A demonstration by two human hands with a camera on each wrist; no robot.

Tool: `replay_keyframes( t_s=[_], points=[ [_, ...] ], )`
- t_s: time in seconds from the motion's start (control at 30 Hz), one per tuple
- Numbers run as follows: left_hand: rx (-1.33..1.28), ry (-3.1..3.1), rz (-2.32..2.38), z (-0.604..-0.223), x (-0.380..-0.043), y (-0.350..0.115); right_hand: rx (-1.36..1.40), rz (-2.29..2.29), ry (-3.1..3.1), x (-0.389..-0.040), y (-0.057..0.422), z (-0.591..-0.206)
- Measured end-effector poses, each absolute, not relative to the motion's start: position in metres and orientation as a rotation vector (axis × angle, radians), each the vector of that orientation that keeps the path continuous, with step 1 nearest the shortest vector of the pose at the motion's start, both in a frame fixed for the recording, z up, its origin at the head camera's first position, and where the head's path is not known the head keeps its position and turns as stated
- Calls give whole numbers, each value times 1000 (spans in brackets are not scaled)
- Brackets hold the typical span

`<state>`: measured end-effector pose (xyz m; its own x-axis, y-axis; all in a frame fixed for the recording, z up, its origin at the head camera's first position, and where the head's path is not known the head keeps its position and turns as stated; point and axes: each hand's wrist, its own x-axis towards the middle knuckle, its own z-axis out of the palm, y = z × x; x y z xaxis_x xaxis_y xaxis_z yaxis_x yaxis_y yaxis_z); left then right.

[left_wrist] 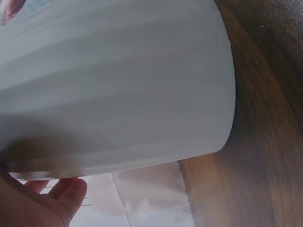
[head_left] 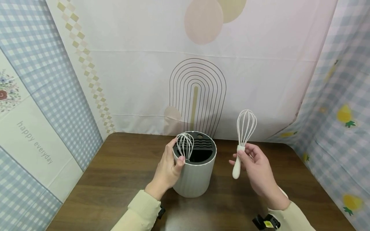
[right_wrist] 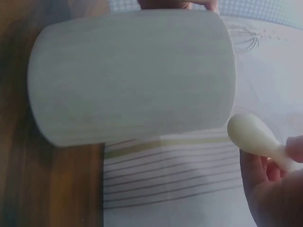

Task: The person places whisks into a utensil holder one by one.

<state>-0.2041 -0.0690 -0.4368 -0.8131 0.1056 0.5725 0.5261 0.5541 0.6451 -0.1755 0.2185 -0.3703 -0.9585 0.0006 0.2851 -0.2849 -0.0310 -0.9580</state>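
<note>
Over the brown wooden desk (head_left: 124, 173), pinching a white wire whisk (head_left: 240, 148) near-upright, handle down, with the nearer right hand (head_left: 257, 170), right of the pale cylindrical holder (head_left: 193, 179); gripping its side with the left hand (head_left: 165, 171).

We are looking at a brown, wood-grained table (head_left: 115, 179), its back corners curving round. On it we are seeing a pale grey, ribbed container (head_left: 193, 179) standing upright, in front of the back edge and about midway between the left and right edges.
</note>
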Motion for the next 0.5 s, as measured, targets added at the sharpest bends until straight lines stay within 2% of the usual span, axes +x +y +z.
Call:
replay_keyframes(
  t_s=[0.5],
  points=[
    [-511, -2304, -1189, -437, -204, -68, 543, 2037, -1862, -178, 179, -345]
  ],
)
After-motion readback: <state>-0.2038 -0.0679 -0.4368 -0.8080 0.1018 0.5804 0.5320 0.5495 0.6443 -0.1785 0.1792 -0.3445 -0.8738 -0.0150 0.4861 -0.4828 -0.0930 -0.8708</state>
